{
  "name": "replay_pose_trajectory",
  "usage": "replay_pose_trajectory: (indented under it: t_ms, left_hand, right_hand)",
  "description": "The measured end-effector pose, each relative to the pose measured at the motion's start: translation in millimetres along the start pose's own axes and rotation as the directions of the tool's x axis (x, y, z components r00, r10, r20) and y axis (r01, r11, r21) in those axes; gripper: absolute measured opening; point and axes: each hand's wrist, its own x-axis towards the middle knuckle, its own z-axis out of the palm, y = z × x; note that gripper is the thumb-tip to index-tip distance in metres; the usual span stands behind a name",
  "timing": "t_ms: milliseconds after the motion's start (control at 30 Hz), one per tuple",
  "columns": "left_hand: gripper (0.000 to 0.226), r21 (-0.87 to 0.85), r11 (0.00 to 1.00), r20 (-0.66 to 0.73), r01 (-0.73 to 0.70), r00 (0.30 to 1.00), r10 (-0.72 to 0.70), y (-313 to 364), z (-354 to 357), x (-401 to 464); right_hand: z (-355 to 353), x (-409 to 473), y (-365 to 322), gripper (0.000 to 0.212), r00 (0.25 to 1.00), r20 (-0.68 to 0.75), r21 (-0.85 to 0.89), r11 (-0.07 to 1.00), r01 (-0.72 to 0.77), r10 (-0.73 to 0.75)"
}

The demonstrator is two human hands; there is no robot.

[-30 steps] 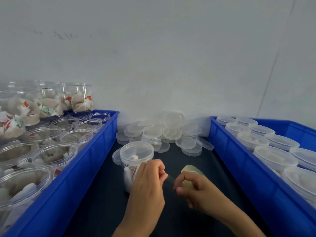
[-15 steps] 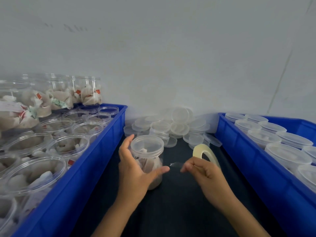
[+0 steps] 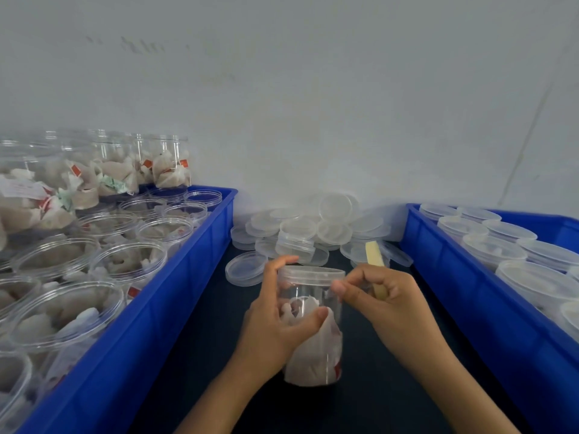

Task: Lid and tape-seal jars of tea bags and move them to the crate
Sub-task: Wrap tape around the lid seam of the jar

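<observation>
1. Fingers: left hand [image 3: 275, 321] wraps the lidded jar of tea bags [image 3: 311, 327], thumb across the front wall, index finger up at the lid [image 3: 311, 275] rim. Right hand [image 3: 383, 300] is curled, thumb and forefinger pinched at the lid's right edge; tape roll [image 3: 374, 264] sticks up behind its knuckles, so it grips the roll too.
2. Change: half a second ago the hands were apart, left hand only loosely cupping the jar, a clear strip stretched from the roll toward it. Now the right hand has closed in to the lid seam and the left has clamped on.
3. Jar has also come nearer the front edge of the dark tabletop [image 3: 194, 355], between the left blue crate [image 3: 175, 292] and the right blue crate [image 3: 470, 296]. Whether it is lifted or resting, cannot tell.
4. Meaning: lidding looks done; tape end probably being stuck at the lid-to-jar seam, wrap to follow. Strip itself too clear to see here.
5. Loose lids [image 3: 310, 227] piled at the back edge. Left crate holds open jars, right crate lidded ones, likely the destination.
</observation>
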Motion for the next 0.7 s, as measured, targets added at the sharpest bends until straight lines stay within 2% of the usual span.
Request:
replay_pose_trajectory:
  t_ms: [167,400,467,567,633,700]
  left_hand:
    - [0.071,0.056,0.998,-0.032,0.004,0.999,-0.002,2,2,-1]
    - [0.068,0.131,0.991,-0.065,0.005,0.998,0.003,5,5,-4]
    - [0.068,0.103,0.995,-0.047,0.007,0.999,-0.003,6,5,-4]
    - [0.063,-0.053,0.998,0.001,0.024,1.000,-0.024,7,5,-2]
    - [0.060,-0.104,0.993,-0.024,0.046,0.999,-0.049,7,7,-1]
    - [0.058,-0.079,0.995,-0.079,0.061,0.995,-0.067,8,10,2]
  right_hand:
    - [16,-2,-1,0.016,0.993,-0.096,0.025,0.997,-0.073,0.075]
    - [27,-7,-5,0.015,0.967,-0.224,0.014,0.993,-0.120,0.121]
    - [28,-6,-5,0.015,0.965,-0.233,0.018,0.992,-0.122,0.123]
    - [29,-6,-5,0.014,0.966,-0.230,-0.001,0.993,-0.122,0.119]
    - [30,-6,-4,0.014,0.968,-0.227,-0.025,0.993,-0.118,0.109]
    - [29,-5,-3,0.016,0.971,-0.216,-0.069,0.990,-0.121,0.103]
